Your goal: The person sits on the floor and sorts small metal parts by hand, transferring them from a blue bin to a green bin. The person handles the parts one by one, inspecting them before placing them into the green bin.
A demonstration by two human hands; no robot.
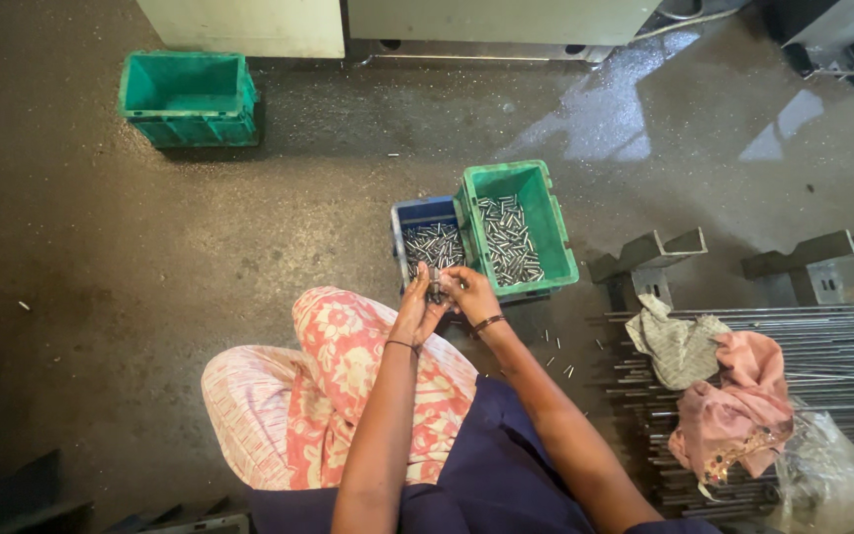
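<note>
My left hand (pixel 414 309) and my right hand (pixel 469 292) meet over the near edge of a small blue bin (pixel 412 214). Between the fingers of both hands sits a small bunch of short metal pins (pixel 436 285). The blue bin holds several such pins. Right beside it stands a green bin (pixel 548 213) with a larger pile of the same pins (pixel 508 240). I sit on the floor, one knee in pink patterned cloth below my hands.
An empty green bin (pixel 188 96) stands far left by a machine base. Long metal rods (pixel 842 346) lie on steel supports (pixel 644 259) at right, with rags (pixel 724 396) and a plastic bag (pixel 827 475). Loose pins (pixel 557 356) dot the floor.
</note>
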